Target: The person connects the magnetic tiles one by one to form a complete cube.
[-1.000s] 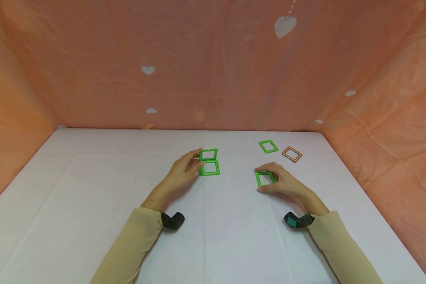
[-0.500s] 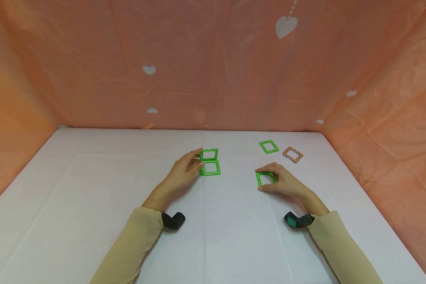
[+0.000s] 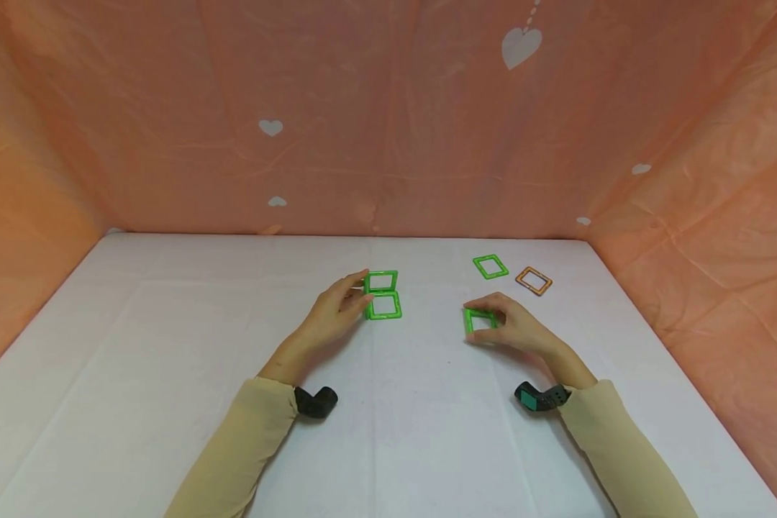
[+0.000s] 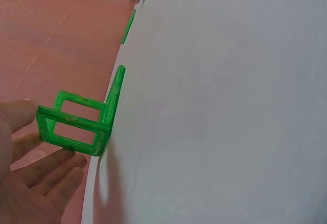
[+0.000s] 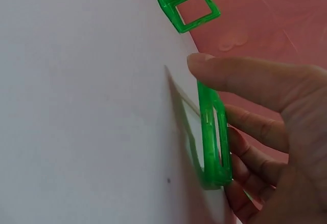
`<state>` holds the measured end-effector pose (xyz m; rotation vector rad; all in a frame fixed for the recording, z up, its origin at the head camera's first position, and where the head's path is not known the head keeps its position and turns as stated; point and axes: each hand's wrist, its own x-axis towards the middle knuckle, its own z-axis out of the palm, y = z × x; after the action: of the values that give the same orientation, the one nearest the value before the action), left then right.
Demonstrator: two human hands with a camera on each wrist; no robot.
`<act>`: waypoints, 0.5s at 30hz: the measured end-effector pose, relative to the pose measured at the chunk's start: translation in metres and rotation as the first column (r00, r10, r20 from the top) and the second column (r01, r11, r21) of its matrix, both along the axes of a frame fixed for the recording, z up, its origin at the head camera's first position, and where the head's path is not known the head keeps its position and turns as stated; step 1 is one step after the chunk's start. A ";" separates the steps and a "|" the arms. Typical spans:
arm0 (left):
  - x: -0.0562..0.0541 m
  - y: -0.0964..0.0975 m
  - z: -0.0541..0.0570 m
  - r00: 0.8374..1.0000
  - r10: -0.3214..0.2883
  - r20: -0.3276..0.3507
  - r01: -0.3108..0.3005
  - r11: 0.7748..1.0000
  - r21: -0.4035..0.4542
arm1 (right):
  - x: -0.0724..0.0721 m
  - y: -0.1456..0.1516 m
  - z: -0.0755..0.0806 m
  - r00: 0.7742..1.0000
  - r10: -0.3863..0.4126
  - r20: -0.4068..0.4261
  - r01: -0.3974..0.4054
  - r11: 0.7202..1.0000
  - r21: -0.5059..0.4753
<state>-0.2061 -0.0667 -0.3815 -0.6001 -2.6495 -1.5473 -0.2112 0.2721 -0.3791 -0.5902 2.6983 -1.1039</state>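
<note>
In the head view, my left hand (image 3: 330,309) pinches a small structure of joined green square magnetic tiles (image 3: 385,317), thumb on the near side and fingers behind. The left wrist view shows these tiles (image 4: 74,117) meeting at angles, one along the white table and others standing up from it. To the right, my right hand (image 3: 518,325) grips a single green magnetic tile (image 3: 467,321) between thumb and fingers. Seen from the right wrist, that tile (image 5: 208,132) stands tilted on edge close over the table, its shadow beside it.
Behind the right hand lie a loose green tile (image 3: 480,268) and an orange tile (image 3: 527,288), flat on the white-covered table (image 3: 427,446). An orange curtain with hearts (image 3: 388,144) hangs around the back and sides. Black cameras (image 3: 316,403) sit on both wrists.
My right hand has shifted slightly left and away from me, carrying its green tile along. The left hand and joined tiles stay where they were.
</note>
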 end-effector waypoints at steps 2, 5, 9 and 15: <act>-0.001 0.000 0.000 1.000 0.001 0.001 -0.001 1.000 -0.005 | -0.001 -0.002 0.002 1.000 0.004 0.003 -0.004 1.000 -0.004; -0.001 -0.001 0.000 1.000 0.000 0.001 0.000 1.000 -0.002 | -0.004 -0.006 0.003 1.000 0.005 0.022 -0.004 0.999 -0.032; -0.001 -0.001 -0.001 1.000 0.000 -0.005 0.000 1.000 0.004 | -0.009 -0.012 0.004 0.999 0.017 0.034 -0.014 0.996 -0.086; -0.001 0.000 -0.002 1.000 0.003 -0.004 -0.003 1.000 -0.008 | -0.014 -0.022 0.007 0.999 0.020 0.047 -0.013 0.990 -0.139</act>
<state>-0.2070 -0.0670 -0.3834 -0.5993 -2.6535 -1.5337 -0.2248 0.2505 -0.3721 -0.5970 2.5868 -1.2917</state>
